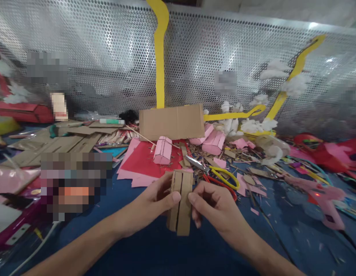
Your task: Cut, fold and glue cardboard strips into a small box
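Observation:
Between my two hands is a small folded cardboard piece [184, 209], held upright, with a dark gap running down its length. My left hand [159, 201] is closed on its left side, thumb on the front face. On the right edge, my right hand [209, 203] pinches it between thumb and fingers. Just beyond lie scissors [228, 177] with yellow and red handles. A pink paper-covered box shape [162, 150] rests on red paper [142, 161] behind my left hand.
A pink glue gun [324, 197] with a lit red light lies at the right, its cord trailing off. A cardboard panel [172, 122] stands at the back before a perforated metal screen [109, 50]. Cardboard scraps and white fluffy tufts [297, 84] are around. Flat cardboard sheets [57, 143] lie left.

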`<action>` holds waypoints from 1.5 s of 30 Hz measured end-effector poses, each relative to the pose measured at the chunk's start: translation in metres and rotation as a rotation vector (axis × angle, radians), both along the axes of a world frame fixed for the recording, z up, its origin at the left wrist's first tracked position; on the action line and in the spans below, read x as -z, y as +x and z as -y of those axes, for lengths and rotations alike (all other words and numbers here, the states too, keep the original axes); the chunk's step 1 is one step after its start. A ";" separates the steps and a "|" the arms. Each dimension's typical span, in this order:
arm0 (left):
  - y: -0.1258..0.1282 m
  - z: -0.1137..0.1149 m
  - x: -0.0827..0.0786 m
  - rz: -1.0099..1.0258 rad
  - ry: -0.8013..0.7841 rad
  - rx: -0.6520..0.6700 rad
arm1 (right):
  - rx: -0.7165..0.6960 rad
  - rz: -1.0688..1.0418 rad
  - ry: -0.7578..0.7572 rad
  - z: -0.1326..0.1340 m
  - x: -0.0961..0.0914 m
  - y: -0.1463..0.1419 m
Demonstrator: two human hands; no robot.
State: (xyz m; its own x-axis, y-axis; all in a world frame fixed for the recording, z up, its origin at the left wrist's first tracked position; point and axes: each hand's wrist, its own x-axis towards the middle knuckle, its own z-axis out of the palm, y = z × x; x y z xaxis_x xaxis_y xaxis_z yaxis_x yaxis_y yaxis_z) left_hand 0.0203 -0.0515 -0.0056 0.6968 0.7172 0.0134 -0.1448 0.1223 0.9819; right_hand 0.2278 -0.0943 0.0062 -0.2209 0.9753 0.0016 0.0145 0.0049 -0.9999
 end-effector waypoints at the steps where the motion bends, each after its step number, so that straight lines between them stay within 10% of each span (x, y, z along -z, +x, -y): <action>1: 0.000 0.000 0.000 0.006 0.004 0.009 | -0.002 0.004 0.000 0.000 0.000 0.000; 45: 0.000 0.004 -0.004 -0.104 0.191 0.023 | 0.088 0.434 0.265 0.004 0.001 0.007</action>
State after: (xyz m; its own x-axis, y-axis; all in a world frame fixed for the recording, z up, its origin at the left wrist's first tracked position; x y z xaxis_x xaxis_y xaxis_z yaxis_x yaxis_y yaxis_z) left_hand 0.0206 -0.0551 -0.0016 0.7180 0.6920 0.0746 -0.0406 -0.0654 0.9970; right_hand 0.2347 -0.0987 0.0050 -0.1737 0.9686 0.1779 0.4396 0.2379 -0.8661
